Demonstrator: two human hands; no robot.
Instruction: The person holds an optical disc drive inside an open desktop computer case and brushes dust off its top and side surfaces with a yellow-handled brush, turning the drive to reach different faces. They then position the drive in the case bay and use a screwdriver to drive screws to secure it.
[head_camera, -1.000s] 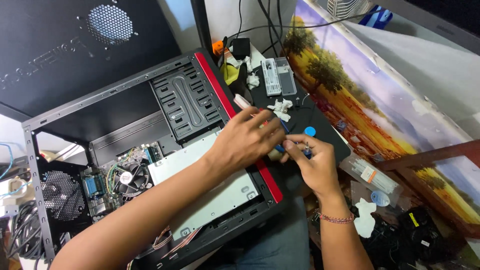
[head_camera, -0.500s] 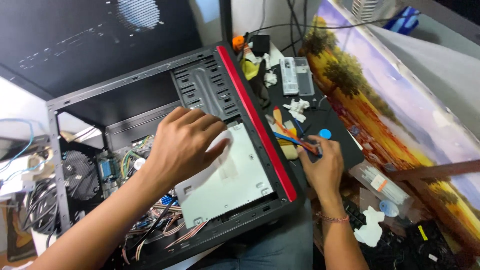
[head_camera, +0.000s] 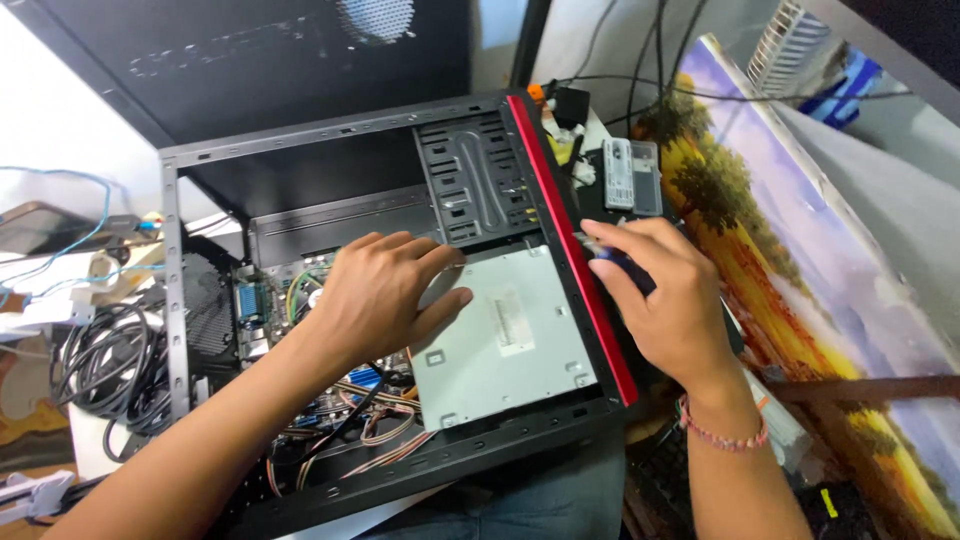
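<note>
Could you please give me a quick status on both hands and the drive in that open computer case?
Left hand flat on silver optical drive, seated in its bay. Right hand grips a blue-handled tool at the red case edge. Ribbon cables loose below drive.

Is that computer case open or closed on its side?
Open. The computer case has no side cover on, so its circuit board, cables and silver drive show.

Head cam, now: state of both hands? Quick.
Left hand: open, fingers spread, resting on the silver drive in the computer case.
Right hand: closed on a blue-handled tool at the case's red front edge.
</note>
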